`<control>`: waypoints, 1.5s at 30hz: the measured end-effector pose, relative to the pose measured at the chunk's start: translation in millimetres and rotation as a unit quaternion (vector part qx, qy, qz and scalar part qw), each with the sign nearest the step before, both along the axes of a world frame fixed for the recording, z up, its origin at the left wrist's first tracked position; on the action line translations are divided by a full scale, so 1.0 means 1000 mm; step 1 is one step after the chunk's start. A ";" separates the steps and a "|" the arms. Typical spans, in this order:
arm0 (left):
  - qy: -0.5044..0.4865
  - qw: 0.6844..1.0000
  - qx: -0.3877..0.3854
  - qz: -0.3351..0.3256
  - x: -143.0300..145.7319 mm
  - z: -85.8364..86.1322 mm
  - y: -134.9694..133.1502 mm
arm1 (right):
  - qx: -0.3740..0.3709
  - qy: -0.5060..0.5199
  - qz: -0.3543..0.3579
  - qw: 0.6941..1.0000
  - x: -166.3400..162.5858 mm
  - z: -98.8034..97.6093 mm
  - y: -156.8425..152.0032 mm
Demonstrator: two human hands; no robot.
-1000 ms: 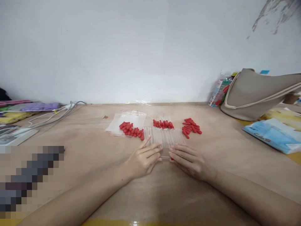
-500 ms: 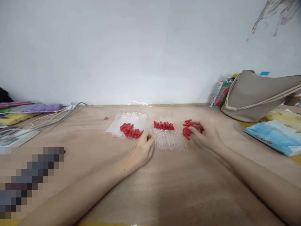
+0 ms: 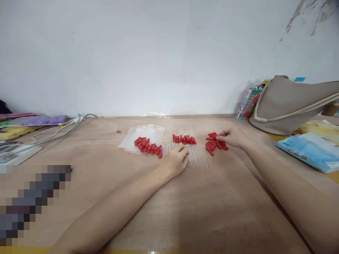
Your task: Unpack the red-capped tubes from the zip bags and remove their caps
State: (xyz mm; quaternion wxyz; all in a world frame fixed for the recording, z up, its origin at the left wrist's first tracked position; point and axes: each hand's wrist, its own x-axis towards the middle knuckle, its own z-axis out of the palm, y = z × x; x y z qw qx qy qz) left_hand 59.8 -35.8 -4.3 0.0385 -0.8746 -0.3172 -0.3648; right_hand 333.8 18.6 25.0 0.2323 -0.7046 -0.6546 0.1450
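My left hand (image 3: 174, 160) rests over a row of thin clear tubes (image 3: 199, 157), its fingers curled down among them; the fingertips are hidden. To its left, a line of red rubber bulbs (image 3: 148, 146) runs across white plastic bags (image 3: 127, 141). A second group of red bulbs (image 3: 184, 139) lies just beyond the tubes, with clear stems pointing to the wall. My right hand (image 3: 230, 137) pinches a red bulb at the edge of the loose right pile of bulbs (image 3: 212, 145).
A grey-beige bag (image 3: 288, 106) leans at the right, beside a plastic bottle (image 3: 247, 104) and a blue tissue pack (image 3: 304, 151). Cables (image 3: 71, 128), a white power strip (image 3: 23, 155) and coloured packets (image 3: 43, 121) lie left. A wall stands behind the wooden table (image 3: 148, 218).
My left hand has moved right, from the end of the left line of bulbs onto the clear tubes. My right hand has shifted slightly up and right, uncovering more of the loose pile.
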 end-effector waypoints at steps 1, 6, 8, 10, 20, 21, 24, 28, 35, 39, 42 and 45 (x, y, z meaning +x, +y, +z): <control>-0.006 1.000 -0.005 -0.009 0.000 -0.001 0.000 | -0.001 -0.009 0.002 1.000 0.000 0.001 0.000; -0.024 0.998 -0.016 -0.055 -0.001 -0.002 -0.004 | 0.022 -0.025 -0.008 0.999 -0.001 0.005 -0.002; -0.028 0.997 -0.025 -0.061 -0.001 -0.001 -0.006 | 0.033 -0.033 -0.032 0.998 -0.002 0.006 -0.003; -0.041 0.997 -0.027 -0.067 -0.002 -0.001 -0.010 | 0.049 -0.037 -0.054 0.997 -0.006 0.007 -0.004; -0.004 0.998 -0.034 -0.043 -0.038 0.004 -0.042 | 0.166 -0.024 0.106 0.980 -0.066 0.004 -0.020; 0.002 0.998 -0.034 -0.044 -0.041 0.005 -0.045 | 0.185 -0.038 0.119 0.975 -0.073 0.004 -0.020; 0.002 0.999 -0.029 -0.043 -0.047 0.006 -0.050 | 0.217 -0.093 0.130 0.963 -0.091 0.002 -0.018; 0.008 0.999 -0.029 -0.045 -0.046 0.006 -0.048 | 0.199 -0.143 0.125 0.961 -0.106 0.002 -0.016; 0.020 0.998 -0.031 -0.048 -0.046 0.004 -0.046 | 0.201 -0.037 0.067 0.977 -0.112 0.000 -0.014; 0.015 0.999 0.005 -0.034 -0.047 0.003 -0.046 | 0.269 0.041 0.077 0.959 -0.098 -0.001 -0.033; 0.023 0.997 0.072 -0.022 -0.045 0.006 -0.045 | 0.318 0.051 0.173 0.931 -0.083 -0.007 -0.061; 0.052 0.991 0.125 -0.003 -0.041 0.009 -0.044 | 0.331 0.048 0.248 0.909 -0.072 -0.017 -0.089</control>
